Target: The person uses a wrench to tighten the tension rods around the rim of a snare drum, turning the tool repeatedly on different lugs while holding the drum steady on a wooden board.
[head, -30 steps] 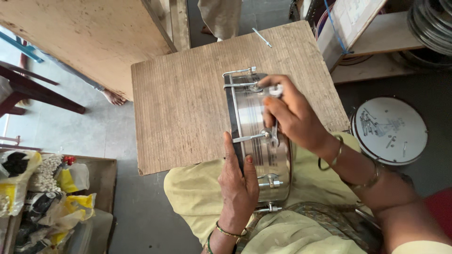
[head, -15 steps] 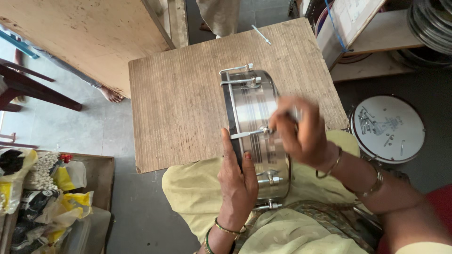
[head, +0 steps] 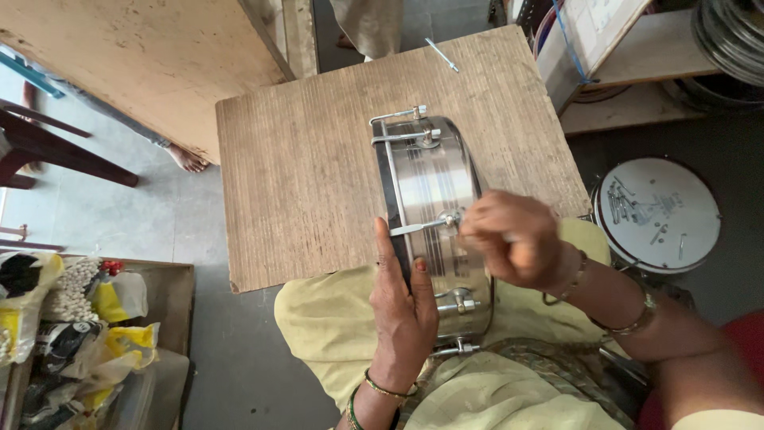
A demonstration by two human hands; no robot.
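R hand (head: 513, 239) slid from the drum shell's (head: 434, 191) far lug down to the mid tension rod (head: 426, 226). Now pinching its lug end.

Square wood-grain bench (head: 302, 183), steel drum shell (head: 434, 183) standing on its edge at the near right side, thin metal rod (head: 442, 54) lying loose near the far edge
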